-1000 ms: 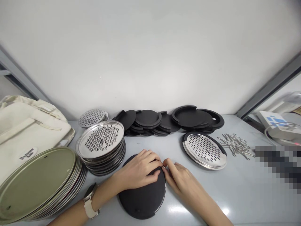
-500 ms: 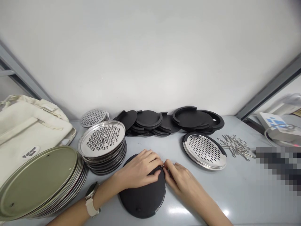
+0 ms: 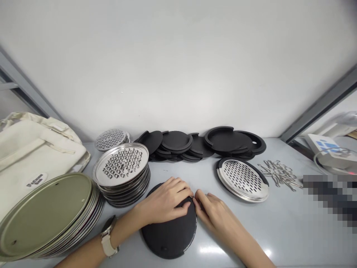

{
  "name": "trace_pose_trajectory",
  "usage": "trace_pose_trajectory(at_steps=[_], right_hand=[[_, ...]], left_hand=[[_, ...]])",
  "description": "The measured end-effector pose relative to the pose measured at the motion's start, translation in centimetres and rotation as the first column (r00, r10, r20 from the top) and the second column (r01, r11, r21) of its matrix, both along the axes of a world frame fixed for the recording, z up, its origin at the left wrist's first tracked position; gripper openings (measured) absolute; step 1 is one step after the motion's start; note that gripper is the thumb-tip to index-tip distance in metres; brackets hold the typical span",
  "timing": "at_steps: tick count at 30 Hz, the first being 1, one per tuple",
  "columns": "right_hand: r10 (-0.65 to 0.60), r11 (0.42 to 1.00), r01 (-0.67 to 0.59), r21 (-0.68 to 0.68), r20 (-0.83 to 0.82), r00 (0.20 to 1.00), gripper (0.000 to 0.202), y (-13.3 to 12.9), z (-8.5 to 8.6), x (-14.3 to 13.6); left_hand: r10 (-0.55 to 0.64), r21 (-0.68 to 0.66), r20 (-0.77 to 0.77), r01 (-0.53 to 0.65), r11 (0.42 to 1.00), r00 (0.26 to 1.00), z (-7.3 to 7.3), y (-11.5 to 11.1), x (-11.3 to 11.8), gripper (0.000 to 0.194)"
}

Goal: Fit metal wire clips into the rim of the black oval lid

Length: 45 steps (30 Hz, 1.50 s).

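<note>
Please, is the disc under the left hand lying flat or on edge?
Flat: the black disc shows its broad face beneath the left hand.

Evenly bright; glare spots on the bench [image 3: 292, 223] near the bottom; slightly soft, stretched toward the edges.

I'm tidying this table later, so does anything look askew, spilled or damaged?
Mildly askew: by the wall, the black discs overlap in an uneven row, unlike the neater green-topped stack at left. The wire hooks at right lie in a tangled heap. I see no spill or obvious damage.
</note>
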State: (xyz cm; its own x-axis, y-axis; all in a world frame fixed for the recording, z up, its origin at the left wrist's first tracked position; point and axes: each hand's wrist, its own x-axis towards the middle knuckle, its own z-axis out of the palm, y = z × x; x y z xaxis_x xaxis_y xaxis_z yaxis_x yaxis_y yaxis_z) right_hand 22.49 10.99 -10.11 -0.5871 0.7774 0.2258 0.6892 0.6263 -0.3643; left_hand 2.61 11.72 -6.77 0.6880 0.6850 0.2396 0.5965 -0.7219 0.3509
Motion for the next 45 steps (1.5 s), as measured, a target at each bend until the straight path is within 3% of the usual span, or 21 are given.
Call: trace_pose_trajectory(at_steps=[18, 30, 45], right_hand=[[-0.009, 0.985, 0.003, -0.171, -0.034, 0.999, 0.008, -0.07, 0.60, -0.14], [0.018, 1.000, -0.018, 0.001, 0.003, 1.000, 0.010, 0.08, -0.07, 0.00], [0.038, 0.999, -0.037, -0.033, 0.026, 0.999, 0.008, 0.01, 0.54, 0.02]], left_hand=[[-0.014, 0.007, 0.020, 0.013, 1.000, 1.000, -0.20, 0.05, -0.08, 0.014], [-0.008, 0.005, 0.023, 0.007, 1.000, 1.000, -0.29, 0.08, -0.02, 0.016], [-0.002, -0.028, -0.004, 0.001, 1.000, 1.000, -0.05, 0.18, 0.15, 0.014]])
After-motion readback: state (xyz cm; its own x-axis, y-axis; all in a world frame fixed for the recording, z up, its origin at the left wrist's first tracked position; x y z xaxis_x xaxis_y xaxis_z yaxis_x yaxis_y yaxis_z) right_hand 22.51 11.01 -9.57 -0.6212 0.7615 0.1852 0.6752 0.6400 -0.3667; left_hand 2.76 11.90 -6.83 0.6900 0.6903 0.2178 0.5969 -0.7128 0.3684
